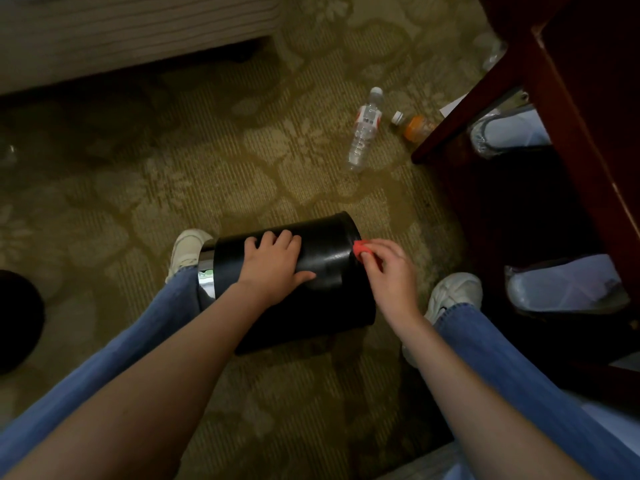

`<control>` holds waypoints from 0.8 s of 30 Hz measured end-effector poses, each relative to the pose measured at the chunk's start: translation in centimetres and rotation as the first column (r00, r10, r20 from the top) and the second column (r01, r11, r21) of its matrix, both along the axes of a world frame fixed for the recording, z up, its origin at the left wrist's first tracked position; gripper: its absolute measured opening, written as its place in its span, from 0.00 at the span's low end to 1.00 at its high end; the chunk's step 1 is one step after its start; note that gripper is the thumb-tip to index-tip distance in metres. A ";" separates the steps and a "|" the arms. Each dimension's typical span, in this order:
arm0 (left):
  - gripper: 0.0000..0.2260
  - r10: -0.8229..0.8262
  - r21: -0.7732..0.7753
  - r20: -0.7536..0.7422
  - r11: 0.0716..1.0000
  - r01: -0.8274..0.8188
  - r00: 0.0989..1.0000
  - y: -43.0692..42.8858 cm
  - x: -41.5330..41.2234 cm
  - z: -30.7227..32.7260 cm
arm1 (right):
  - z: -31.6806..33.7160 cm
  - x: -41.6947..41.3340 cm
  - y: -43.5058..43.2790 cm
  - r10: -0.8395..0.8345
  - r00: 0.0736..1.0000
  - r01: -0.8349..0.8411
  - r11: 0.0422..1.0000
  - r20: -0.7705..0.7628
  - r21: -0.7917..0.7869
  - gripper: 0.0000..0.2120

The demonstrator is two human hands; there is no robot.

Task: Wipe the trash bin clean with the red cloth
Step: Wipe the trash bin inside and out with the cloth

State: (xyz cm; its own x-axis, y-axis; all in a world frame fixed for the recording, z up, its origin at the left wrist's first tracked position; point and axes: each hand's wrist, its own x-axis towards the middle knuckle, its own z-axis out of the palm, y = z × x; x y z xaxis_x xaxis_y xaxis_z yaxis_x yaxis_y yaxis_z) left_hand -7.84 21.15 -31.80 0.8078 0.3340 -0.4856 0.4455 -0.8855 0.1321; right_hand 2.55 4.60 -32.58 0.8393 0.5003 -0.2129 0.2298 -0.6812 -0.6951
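Trash bin (329, 303) lies on its side on the carpet (242, 168), between the seated person's feet. Its shiny rim end is by their left shoe (187, 249) and its closed base end points right.

Left hand (273, 263) lies flat on top of the black wall, fingers straight and spread. It presses but doesn't grip. Right hand (389, 271) pinches the red cloth (361, 251) between thumb and fingertips. The cloth is wadded into a small lump touching the bin at the edge of the base end.

My read: wiping is at the base edge, and most of the wall looks left to do.

Risks:
- The bin is a cylinder on its side, held only by a flat palm. A stroke round the curve can roll it out from under that hand. It would go toward the clear bottle (365, 129) and orange bottle (414, 127), both well apart further out on the floor.
- The bunched cloth gives a tiny contact patch, so expect streaks and missed bands. Bare fingertips may drag on the glossy wall and smear it.
- The pinch looks light. The cloth can snag on the base edge and pull free.
- The side against the carpet is out of reach until the bin is turned, so it's easy to skip.
- Dim light on glossy black makes dirt hard to spot. I can't tell which parts are clean.
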 end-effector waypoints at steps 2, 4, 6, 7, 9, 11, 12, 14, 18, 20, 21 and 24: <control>0.35 -0.044 0.010 -0.030 0.999 0.044 0.999 -0.2 0.1 0.2 | -0.3 -0.7 -0.3 0.032 0.999 -0.032 0.999 -0.014 -0.020 0.10; 0.37 -0.063 -0.005 -0.071 0.998 0.063 0.995 -0.5 0.2 0.4 | -0.5 -1.4 -0.8 0.051 0.999 -0.050 0.997 0.018 -0.062 0.09; 0.40 -0.049 -0.030 -0.110 0.998 0.046 0.993 -1.0 0.0 0.3 | -0.8 -2.2 -1.4 0.039 0.998 -0.035 0.996 0.053 -0.076 0.07; 0.41 -0.037 -0.043 -0.128 0.999 0.032 0.991 -1.2 -0.2 0.2 | -0.8 -2.6 -1.6 0.033 0.998 -0.028 0.996 0.061 -0.080 0.06; 0.45 -0.016 -0.077 -0.171 0.997 0.003 0.985 -1.6 -0.4 -0.2 | -0.8 -3.4 -1.9 0.034 0.998 -0.027 0.993 0.060 -0.115 0.06; 0.48 -0.017 -0.110 -0.213 0.994 -0.007 0.977 -1.9 -0.5 -0.4 | -0.5 -4.0 -2.3 0.037 0.996 -0.024 0.987 0.080 -0.162 0.05; 0.48 -0.026 -0.116 -0.225 0.993 -0.001 0.974 -2.2 -0.5 -0.4 | -0.4 -4.2 -2.6 0.047 0.994 -0.028 0.982 0.102 -0.186 0.05; 0.49 -0.050 -0.104 -0.219 0.994 0.028 0.974 -2.7 -0.6 -0.2 | -0.2 -4.3 -3.0 0.083 0.984 -0.046 0.973 0.158 -0.226 0.05; 0.43 -0.066 -0.090 -0.152 0.995 0.053 0.986 -2.9 -1.5 0.0 | 0.1 -3.9 -2.5 0.087 0.975 -0.049 0.982 0.205 -0.184 0.04; 0.38 -0.089 -0.091 -0.109 0.993 0.079 0.990 -3.0 -1.9 0.0 | 0.6 -3.1 -1.7 0.041 0.975 -0.015 0.992 0.218 -0.121 0.03; 0.37 -0.102 -0.086 -0.095 0.992 0.093 0.990 -3.2 -2.0 0.1 | 0.8 -2.7 -1.2 0.026 0.974 -0.003 0.995 0.227 -0.098 0.04; 0.40 -0.105 -0.068 -0.118 0.993 0.098 0.987 -4.0 -2.1 0.3 | 1.1 -1.9 -0.2 0.089 0.974 -0.059 0.987 0.208 -0.149 0.05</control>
